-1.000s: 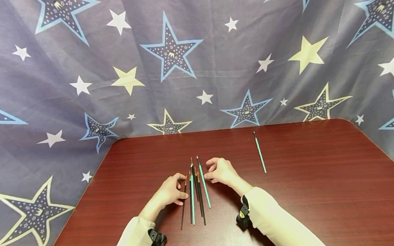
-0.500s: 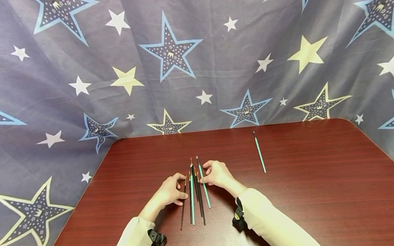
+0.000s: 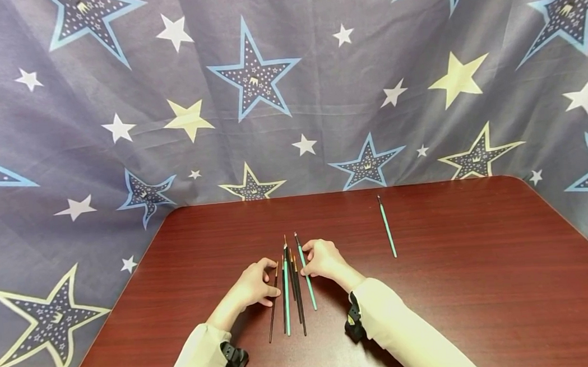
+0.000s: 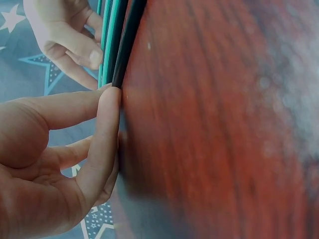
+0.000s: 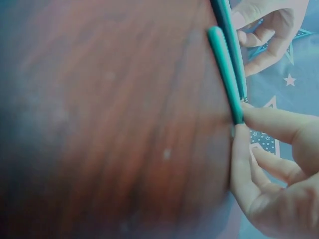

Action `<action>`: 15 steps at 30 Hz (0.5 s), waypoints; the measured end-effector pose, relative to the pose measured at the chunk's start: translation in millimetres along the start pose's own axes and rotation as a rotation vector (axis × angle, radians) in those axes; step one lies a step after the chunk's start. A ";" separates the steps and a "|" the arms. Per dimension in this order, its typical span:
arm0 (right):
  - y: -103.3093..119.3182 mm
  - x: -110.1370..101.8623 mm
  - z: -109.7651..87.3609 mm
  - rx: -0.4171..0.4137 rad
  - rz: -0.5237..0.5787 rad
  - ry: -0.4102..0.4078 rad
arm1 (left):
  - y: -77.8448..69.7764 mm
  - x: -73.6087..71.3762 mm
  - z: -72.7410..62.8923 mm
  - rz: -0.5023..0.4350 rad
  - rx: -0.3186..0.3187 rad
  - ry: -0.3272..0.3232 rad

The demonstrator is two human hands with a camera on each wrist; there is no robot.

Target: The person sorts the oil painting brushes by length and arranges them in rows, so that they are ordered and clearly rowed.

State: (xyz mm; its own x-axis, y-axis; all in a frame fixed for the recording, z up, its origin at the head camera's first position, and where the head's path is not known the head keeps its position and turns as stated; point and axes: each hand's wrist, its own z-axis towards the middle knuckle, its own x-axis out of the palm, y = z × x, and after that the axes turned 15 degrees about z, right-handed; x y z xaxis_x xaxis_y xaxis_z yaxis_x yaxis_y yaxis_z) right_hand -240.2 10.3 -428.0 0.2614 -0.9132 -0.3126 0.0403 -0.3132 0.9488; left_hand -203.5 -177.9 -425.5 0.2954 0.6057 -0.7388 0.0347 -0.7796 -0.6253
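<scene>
Several thin paintbrushes lie side by side at the middle of the table, tips pointing away. My left hand (image 3: 252, 286) is at the leftmost one, a dark-handled paintbrush (image 3: 273, 316); the left wrist view has thumb and a finger pinching that black handle (image 4: 128, 45). On the group's other side, my right hand (image 3: 324, 260) pinches a turquoise paintbrush (image 3: 310, 290) between thumb and finger, its rounded handle end (image 5: 217, 37) nearest in the right wrist view. Between the hands lie another turquoise paintbrush (image 3: 288, 304) and several black paintbrushes (image 3: 301, 306).
A separate turquoise paintbrush (image 3: 388, 228) lies toward the back right of the red-brown wooden table (image 3: 481, 262). Behind the table's far edge hangs a grey curtain (image 3: 313, 92) printed with stars. A small black camera is strapped to each wrist.
My right hand has moved left to the turquoise paintbrush and taken hold of it; that brush has since shifted slightly right. My left hand has stayed in place.
</scene>
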 end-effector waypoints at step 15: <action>-1.4 0.3 2.3 0.088 0.171 0.064 | 1.0 0.4 -0.4 -0.004 -0.001 -0.001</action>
State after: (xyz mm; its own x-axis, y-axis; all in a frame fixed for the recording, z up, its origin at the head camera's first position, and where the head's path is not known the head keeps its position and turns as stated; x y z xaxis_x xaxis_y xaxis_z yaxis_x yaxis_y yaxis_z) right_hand -242.4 9.8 -429.4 0.3186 -0.9374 -0.1408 -0.0936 -0.1789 0.9794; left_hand -203.0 -178.4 -426.3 0.2946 0.6089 -0.7365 0.0370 -0.7774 -0.6279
